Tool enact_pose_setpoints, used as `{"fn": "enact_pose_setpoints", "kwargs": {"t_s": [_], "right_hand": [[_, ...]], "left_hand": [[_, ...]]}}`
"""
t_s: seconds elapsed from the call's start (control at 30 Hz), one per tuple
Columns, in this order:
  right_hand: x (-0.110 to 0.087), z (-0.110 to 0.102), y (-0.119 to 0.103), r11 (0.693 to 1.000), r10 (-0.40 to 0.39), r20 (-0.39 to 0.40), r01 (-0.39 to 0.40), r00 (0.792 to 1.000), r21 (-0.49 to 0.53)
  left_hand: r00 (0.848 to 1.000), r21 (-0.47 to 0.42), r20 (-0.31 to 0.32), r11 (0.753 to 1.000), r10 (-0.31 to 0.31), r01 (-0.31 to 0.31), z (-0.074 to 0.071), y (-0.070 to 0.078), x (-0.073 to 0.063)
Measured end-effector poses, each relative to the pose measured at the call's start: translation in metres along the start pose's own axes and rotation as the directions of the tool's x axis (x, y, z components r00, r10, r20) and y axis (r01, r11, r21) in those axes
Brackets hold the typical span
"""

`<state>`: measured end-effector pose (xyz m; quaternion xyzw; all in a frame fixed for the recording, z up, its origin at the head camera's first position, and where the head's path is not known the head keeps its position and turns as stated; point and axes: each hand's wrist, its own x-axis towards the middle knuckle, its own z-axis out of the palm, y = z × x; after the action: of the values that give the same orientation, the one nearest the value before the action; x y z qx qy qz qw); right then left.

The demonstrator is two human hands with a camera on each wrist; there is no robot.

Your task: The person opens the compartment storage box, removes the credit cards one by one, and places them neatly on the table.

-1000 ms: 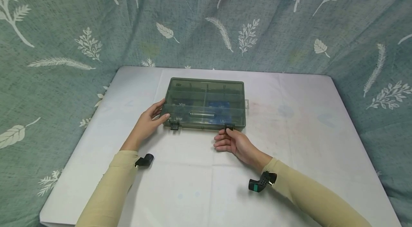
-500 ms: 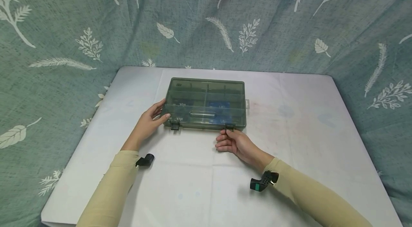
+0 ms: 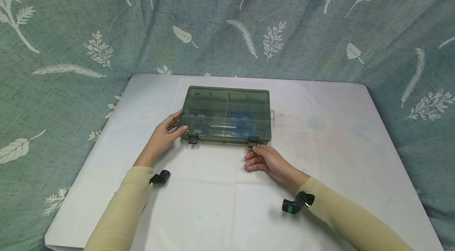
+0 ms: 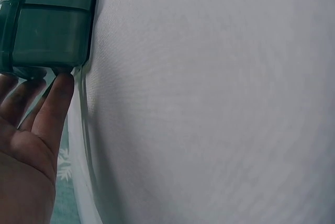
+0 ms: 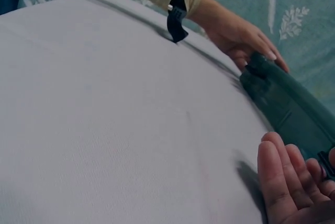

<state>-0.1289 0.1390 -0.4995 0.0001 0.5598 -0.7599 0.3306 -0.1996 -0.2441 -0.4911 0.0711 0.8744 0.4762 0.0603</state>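
A translucent dark green plastic storage box [image 3: 213, 109] lies flat with its lid down, dividers and blue pieces showing through. Two black latches sit along its front edge, the left latch [image 3: 193, 139] and the right latch [image 3: 252, 142]. My left hand [image 3: 161, 138] grips the box's left end, thumb on the lid's front corner and fingers along the side. At the right latch, my right hand [image 3: 271, 163] pinches with thumb and index finger; the other fingers are loosely bent below. In the right wrist view the latch is partly hidden by the fingers.
The box rests on a table covered with a white cloth [image 3: 213, 211]. A green curtain [image 3: 227, 25] with white leaf prints hangs behind and at the sides. A clear tab [image 3: 272, 115] sticks out from the box's right end.
My right hand has shifted slightly right and toward me, and the right latch now shows more below the box's front edge. My left hand and the box stay put.
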Motion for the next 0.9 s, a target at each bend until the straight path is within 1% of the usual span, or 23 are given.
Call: {"fn": "enact_pose_setpoints", "kwargs": {"t_s": [0.17, 0.33, 0.53, 0.6, 0.73, 0.83, 0.9], "right_hand": [[-0.006, -0.005, -0.001, 0.995, -0.013, -0.057, 0.007, 0.998, -0.099], [-0.01, -0.011, -0.003, 0.978, -0.027, -0.094, 0.007, 0.995, -0.211], [-0.017, -0.021, -0.009, 0.928, -0.069, -0.146, 0.01, 0.987, -0.372], [-0.019, -0.025, -0.011, 0.913, -0.085, -0.173, 0.008, 0.981, -0.408], [-0.021, -0.033, -0.013, 0.894, -0.118, -0.219, 0.008, 0.969, -0.448], [-0.022, -0.038, -0.013, 0.877, -0.172, -0.227, 0.044, 0.959, -0.479], [-0.023, -0.041, -0.013, 0.856, -0.224, -0.226, 0.081, 0.948, -0.51]], "left_hand": [[1.0, 0.004, -0.001, 1.0, 0.0, 0.0, 0.0, -0.001, 0.0], [1.0, 0.0, 0.001, 1.0, 0.004, -0.004, 0.001, -0.002, 0.001], [1.0, 0.002, 0.0, 1.0, -0.003, 0.003, 0.001, -0.002, 0.001], [1.0, 0.003, 0.0, 1.0, -0.007, 0.007, 0.001, -0.002, 0.0], [1.0, 0.005, -0.004, 1.0, -0.005, 0.005, 0.001, -0.001, 0.0], [1.0, 0.009, -0.008, 1.0, -0.005, 0.005, 0.0, -0.001, 0.0], [1.0, 0.011, -0.008, 1.0, 0.0, 0.0, 0.0, 0.0, 0.0]]}}
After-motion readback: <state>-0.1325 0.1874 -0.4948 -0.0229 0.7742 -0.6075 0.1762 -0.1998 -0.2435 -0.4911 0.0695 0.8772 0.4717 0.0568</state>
